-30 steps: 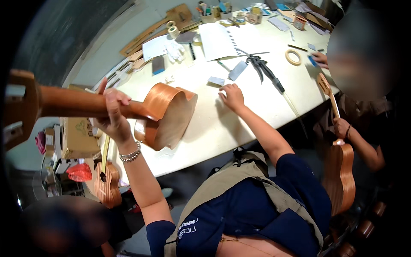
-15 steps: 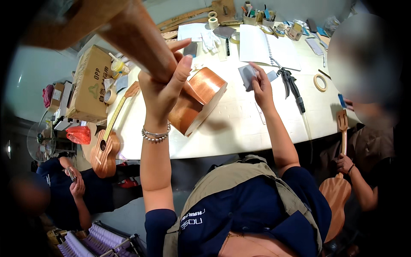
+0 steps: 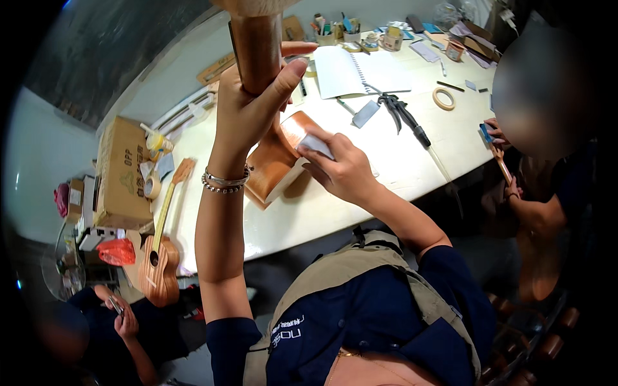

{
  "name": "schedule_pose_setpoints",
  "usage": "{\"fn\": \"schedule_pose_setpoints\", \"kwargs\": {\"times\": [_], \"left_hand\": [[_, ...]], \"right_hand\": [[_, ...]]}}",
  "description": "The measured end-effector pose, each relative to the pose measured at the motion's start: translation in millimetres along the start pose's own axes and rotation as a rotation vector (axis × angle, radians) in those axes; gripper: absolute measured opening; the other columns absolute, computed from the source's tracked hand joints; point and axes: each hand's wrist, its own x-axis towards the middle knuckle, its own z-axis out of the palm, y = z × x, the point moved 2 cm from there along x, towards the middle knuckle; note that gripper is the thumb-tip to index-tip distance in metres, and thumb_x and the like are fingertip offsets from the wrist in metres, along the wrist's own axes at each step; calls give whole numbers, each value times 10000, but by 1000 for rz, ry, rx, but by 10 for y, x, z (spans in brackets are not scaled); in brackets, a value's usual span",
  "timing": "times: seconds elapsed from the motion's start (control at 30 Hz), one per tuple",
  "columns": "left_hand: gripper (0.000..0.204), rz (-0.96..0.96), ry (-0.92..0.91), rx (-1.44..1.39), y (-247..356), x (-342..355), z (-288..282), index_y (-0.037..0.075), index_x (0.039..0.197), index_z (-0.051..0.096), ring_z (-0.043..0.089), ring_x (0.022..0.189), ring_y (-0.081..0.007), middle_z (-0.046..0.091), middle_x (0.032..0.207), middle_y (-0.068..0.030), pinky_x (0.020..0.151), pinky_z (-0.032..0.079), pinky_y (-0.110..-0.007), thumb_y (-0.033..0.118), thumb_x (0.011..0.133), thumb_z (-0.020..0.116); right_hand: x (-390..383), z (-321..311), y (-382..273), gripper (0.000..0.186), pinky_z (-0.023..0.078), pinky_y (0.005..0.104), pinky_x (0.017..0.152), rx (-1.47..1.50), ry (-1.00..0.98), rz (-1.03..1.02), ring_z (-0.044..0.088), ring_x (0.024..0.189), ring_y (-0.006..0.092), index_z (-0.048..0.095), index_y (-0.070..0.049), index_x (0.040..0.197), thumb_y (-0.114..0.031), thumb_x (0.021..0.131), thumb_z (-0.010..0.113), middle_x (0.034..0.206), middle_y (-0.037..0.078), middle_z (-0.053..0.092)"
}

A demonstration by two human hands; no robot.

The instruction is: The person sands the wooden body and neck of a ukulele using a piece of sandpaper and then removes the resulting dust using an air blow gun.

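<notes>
My left hand [image 3: 248, 116] is closed around the neck of a brown wooden ukulele [image 3: 270, 161], whose neck rises toward the top of the view. The glossy body is tilted over the white table, and its lower edge seems to rest there. In my right hand [image 3: 351, 167] is a folded piece of grey sandpaper [image 3: 318, 146], pressed against the side of the body near the waist. My left wrist and hand cover part of the ukulele, and the fingers of my right hand partly hide the sandpaper.
On the left lie another ukulele [image 3: 161, 257] and a cardboard box [image 3: 122, 180]. An open notebook [image 3: 338, 71], grey sheet [image 3: 366, 114], black air gun [image 3: 402, 116] and tape roll [image 3: 444, 98] are on the table [image 3: 380, 206]. Co-workers stand at both sides; the right one holds an instrument.
My right hand has moved left with the sandpaper, from above the table onto the ukulele body. The ukulele's neck has swung more upright in my left hand, and the whole view has shifted.
</notes>
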Motion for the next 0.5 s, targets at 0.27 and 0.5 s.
{"fn": "schedule_pose_setpoints", "kwargs": {"times": [0.27,0.5], "left_hand": [[278,-33,-42,-72,-22,57,165,1,659,585,491,507,-30,685,852,-90,452,396,-185,196,839,669],[255,-14,2,0,-106,49,118,-5,693,609,487,500,-33,618,649,-22,446,378,-188,197,831,681]], "right_hand": [[-37,-28,18,380,461,304,581,-190,-100,-87,506,711,211,609,-64,1082,-104,710,676,1070,51,539],[-49,5,-113,367,480,318,633,-263,-137,-75,499,750,216,592,4,1071,-78,716,641,1066,76,537]]}}
